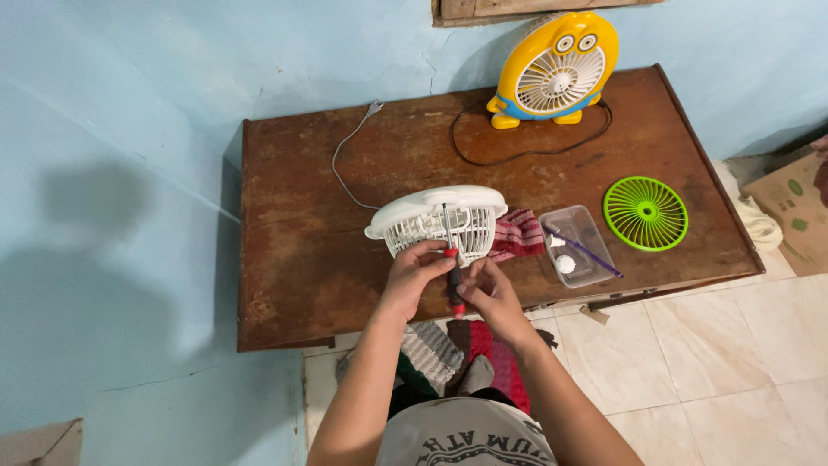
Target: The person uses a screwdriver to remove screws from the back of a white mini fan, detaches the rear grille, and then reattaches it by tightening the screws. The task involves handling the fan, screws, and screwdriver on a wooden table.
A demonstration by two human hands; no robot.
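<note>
A white table fan [440, 220] with a slatted grille stands at the near edge of a worn brown wooden table [310, 259]. A screwdriver [452, 280] with a red and black handle points up into the fan's grille. My left hand [417, 274] grips the upper part of the handle and touches the fan's lower rim. My right hand [487, 293] holds the lower end of the handle. A white cord [345, 164] runs from the fan across the table.
A yellow cartoon-shaped fan [554, 71] with a black cord stands at the table's back. A green round grille [645, 213] lies at the right. A clear plastic tray [576, 246] holds small parts and a purple stick. A striped cloth [517, 233] lies beside the fan. Cardboard box [789, 211] on the tiled floor.
</note>
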